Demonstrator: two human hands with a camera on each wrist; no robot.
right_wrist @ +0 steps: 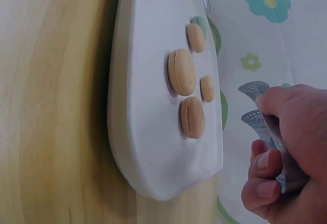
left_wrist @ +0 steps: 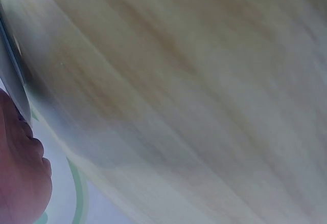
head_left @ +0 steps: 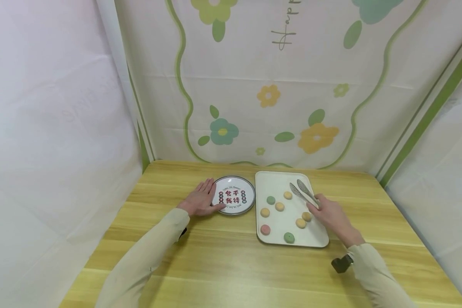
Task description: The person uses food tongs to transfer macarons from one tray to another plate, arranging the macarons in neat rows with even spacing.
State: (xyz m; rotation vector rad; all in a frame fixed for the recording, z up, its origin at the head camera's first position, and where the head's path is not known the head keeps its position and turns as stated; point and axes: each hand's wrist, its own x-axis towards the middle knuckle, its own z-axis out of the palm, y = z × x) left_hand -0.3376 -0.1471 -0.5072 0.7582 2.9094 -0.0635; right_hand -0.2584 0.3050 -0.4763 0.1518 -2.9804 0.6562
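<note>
My right hand (head_left: pixel 333 216) grips metal tongs (head_left: pixel 303 193) above the right side of a white tray (head_left: pixel 319 239). In the right wrist view the two perforated tips of the tongs (right_wrist: pixel 254 88) stand apart with nothing between them. Several macarons lie on the tray: cream ones (head_left: pixel 279 206), green ones (head_left: pixel 289 238), a pink one (head_left: pixel 265 229) and a browner one (head_left: pixel 306 216). My left hand (head_left: pixel 201 199) rests with fairly straight fingers at the left rim of a round white plate (head_left: pixel 236 209) with red characters and a dark rim.
The plate stands just left of the tray on a wood-grain table (head_left: pixel 223 265). A white cloth with flower prints (head_left: pixel 269 96) hangs behind the table, and white cloth (head_left: pixel 54 149) hangs at the left side. A dark wrist device (head_left: pixel 342 263) sits at the right sleeve.
</note>
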